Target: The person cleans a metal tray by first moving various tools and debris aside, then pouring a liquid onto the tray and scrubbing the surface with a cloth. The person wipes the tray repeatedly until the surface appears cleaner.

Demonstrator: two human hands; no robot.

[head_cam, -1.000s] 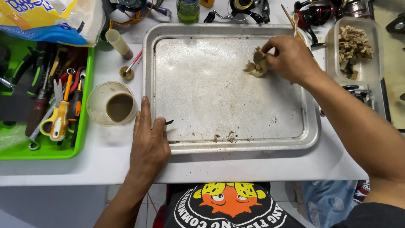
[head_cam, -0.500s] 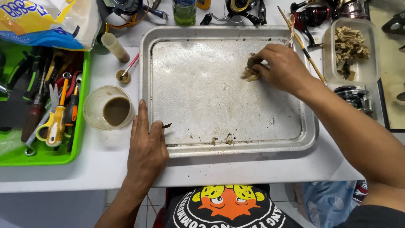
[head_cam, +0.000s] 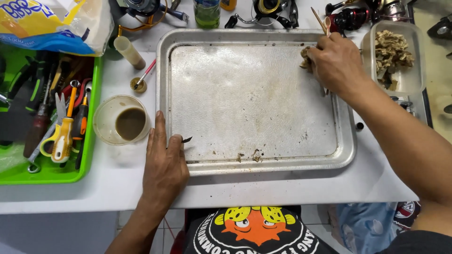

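Right hand point(head_cam: 336, 63) is curled, fingertips pinching a brownish wad point(head_cam: 306, 59) against the metal tray point(head_cam: 256, 164) at its far right edge. Left hand point(head_cam: 164, 164) lies flat, fingers together, pressing the tray's near-left rim. Judging by the surface, most is wiped; specks of residue point(head_cam: 249, 156) remain near the front rim, right of the left hand. Versus half a second ago, the right hand and wad have shifted further right toward the clear tub of scraps point(head_cam: 395, 59); left hand unchanged. Cup of brown liquid point(head_cam: 123, 120) sits just left of the left hand.
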